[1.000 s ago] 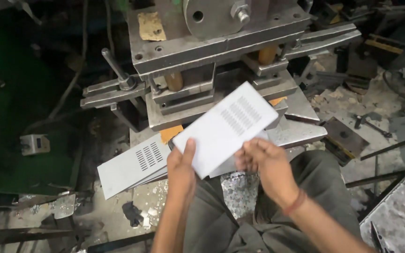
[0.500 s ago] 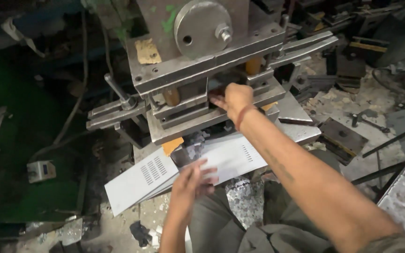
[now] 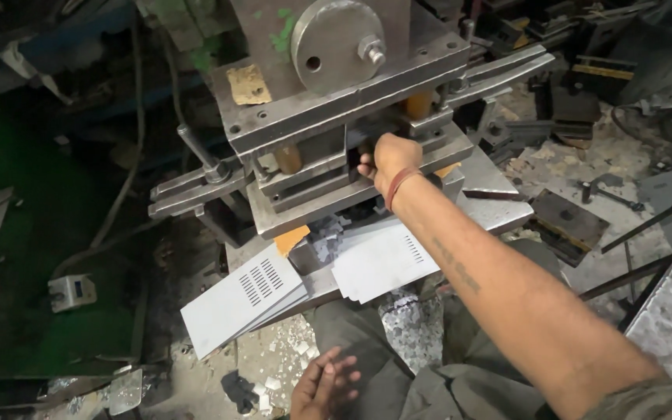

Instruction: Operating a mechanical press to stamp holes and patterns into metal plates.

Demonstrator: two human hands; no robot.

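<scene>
My right hand (image 3: 386, 159) reaches into the gap between the upper and lower die blocks of a grey metal press (image 3: 313, 124). Its fingers curl inside the gap, so whatever they touch is hidden. A red band sits on that wrist. My left hand (image 3: 324, 385) hovers low near my lap, palm up with fingers spread and nothing in it. A stack of white slotted metal sheets (image 3: 383, 260) lies on the press bed just below my right forearm. A second stack of slotted sheets (image 3: 239, 299) juts out to the left of it.
A round steel disc with a bolt (image 3: 337, 33) tops the press, and a lever handle (image 3: 196, 152) sticks out at its left. Small metal offcuts (image 3: 414, 334) litter my lap and the floor. A speckled metal plate (image 3: 670, 319) and dark tool blocks (image 3: 569, 222) lie to the right.
The white sheet held in both hands a second ago now lies on the stack. My right hand has gone up into the die gap. My left hand has dropped toward my lap, open.
</scene>
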